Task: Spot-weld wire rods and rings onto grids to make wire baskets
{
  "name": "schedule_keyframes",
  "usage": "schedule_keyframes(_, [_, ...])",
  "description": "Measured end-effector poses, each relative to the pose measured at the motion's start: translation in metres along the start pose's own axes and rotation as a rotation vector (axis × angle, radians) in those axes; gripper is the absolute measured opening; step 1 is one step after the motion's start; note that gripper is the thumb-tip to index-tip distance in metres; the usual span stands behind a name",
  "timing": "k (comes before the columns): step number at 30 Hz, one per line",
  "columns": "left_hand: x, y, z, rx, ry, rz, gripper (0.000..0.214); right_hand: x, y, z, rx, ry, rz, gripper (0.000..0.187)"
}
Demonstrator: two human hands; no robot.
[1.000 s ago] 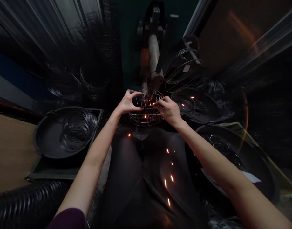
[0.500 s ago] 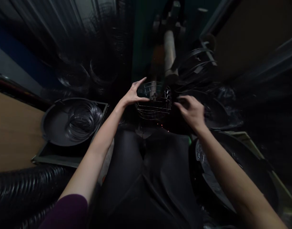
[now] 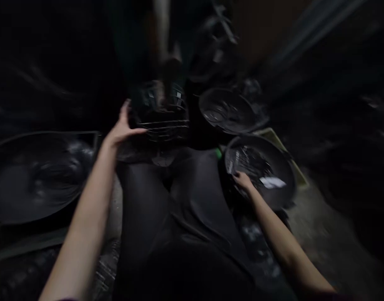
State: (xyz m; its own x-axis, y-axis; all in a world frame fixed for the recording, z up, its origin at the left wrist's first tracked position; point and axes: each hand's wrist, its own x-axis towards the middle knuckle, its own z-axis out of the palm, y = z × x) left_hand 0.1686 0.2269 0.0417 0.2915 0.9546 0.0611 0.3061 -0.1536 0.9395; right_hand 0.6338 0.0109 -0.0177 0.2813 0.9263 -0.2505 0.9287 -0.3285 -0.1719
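Note:
A round wire cage [image 3: 166, 124] sits in front of me under the machine's shaft, above my knees. My left hand [image 3: 121, 127] is at its left side, thumb and fingers spread apart; the thumb tip reaches the wires, and whether it touches is hard to tell. My right hand [image 3: 242, 180] is down at the left rim of a dark round basin [image 3: 287, 177], right beside small metal wire pieces [image 3: 242, 158] lying in it. Its fingertips are dim and blurred, so any grip is hidden. A white scrap [image 3: 272, 182] lies in the same basin.
Another dark basin [image 3: 207, 104] with shiny wire stands behind the right one. On the left, a large dark basin [image 3: 13, 184] holds a blurred wire coil. The machine shaft [image 3: 163, 33] comes down over the cage. A yellowish crate edge [image 3: 281, 142] shows behind the right basin.
My right hand has moved away from the cage, down and back to the wire pieces in the right basin. My left hand stays by the cage's left side. The view has turned right.

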Motion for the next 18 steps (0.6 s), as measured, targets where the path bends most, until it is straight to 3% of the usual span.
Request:
schedule_keyframes(3, [0.019, -0.003, -0.001, 0.057, -0.015, -0.025, 0.143, 0.022, 0.031, 0.012, 0.016, -0.066, 0.239, 0.027])
schedule_keyframes(6, [0.028, -0.012, -0.001, 0.038, -0.004, 0.004, 0.146, 0.039, 0.052, 0.017, 0.054, -0.023, 0.329, 0.022])
schedule_keyframes(12, [0.020, -0.015, -0.001, -0.008, 0.097, 0.048, 0.144, 0.051, 0.070, 0.000, 0.111, 0.061, 0.384, 0.038])
schedule_keyframes(18, [0.007, -0.015, 0.004, 0.010, 0.231, 0.121, 0.143, 0.055, 0.067, 0.006, 0.125, 0.019, 0.349, 0.023])
